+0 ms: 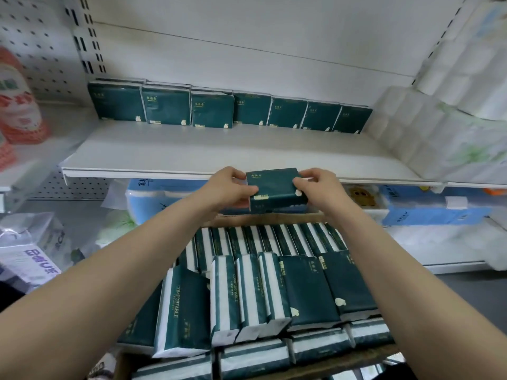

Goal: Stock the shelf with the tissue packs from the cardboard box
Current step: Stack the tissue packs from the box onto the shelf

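A dark green tissue pack [274, 187] is held in the air just in front of the white shelf's front edge [153, 172]. My left hand [229, 189] grips its left end and my right hand [315, 187] pinches its right end. Below my arms, the cardboard box [365, 357] is full of several more green and white tissue packs [307, 289]. At the back of the shelf stands a row of several green packs [211, 111], upright against the rear panel.
White paper-roll bundles [428, 127] fill the shelf's right end. A red and white bag [16, 105] sits on the neighbouring shelf at left. Blue tissue packages [428, 209] lie on the lower shelf, and plastic-wrapped goods [30, 248] sit at lower left.
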`<state>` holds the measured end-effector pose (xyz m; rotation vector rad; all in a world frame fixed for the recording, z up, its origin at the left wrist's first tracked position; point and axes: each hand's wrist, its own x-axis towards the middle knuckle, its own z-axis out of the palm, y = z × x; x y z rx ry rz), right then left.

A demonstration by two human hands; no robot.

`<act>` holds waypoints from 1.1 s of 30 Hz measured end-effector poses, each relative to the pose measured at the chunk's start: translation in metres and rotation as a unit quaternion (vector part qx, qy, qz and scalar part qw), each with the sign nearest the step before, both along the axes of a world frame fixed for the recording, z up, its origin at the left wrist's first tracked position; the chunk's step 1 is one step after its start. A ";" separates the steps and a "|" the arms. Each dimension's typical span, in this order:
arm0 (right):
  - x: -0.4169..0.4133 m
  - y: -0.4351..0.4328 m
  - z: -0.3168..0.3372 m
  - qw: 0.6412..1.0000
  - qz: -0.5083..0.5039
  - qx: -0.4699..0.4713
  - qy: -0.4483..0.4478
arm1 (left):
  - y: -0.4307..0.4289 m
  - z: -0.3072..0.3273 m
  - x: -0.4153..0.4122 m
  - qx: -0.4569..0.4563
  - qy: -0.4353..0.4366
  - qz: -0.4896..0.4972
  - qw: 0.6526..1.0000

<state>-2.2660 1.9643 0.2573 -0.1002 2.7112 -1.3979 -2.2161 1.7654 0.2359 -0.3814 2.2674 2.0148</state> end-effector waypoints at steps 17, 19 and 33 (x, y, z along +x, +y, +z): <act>-0.075 -0.049 0.023 0.993 0.005 -0.069 0.100 | -0.029 0.027 -0.077 -0.107 0.141 0.096 0.979; -0.089 -0.058 0.020 0.990 0.002 -0.076 0.115 | -0.035 0.023 -0.090 -0.119 0.152 0.115 0.974; -0.176 -0.096 -0.017 0.979 -0.030 -0.109 0.171 | -0.053 -0.008 -0.177 -0.158 0.241 0.148 0.946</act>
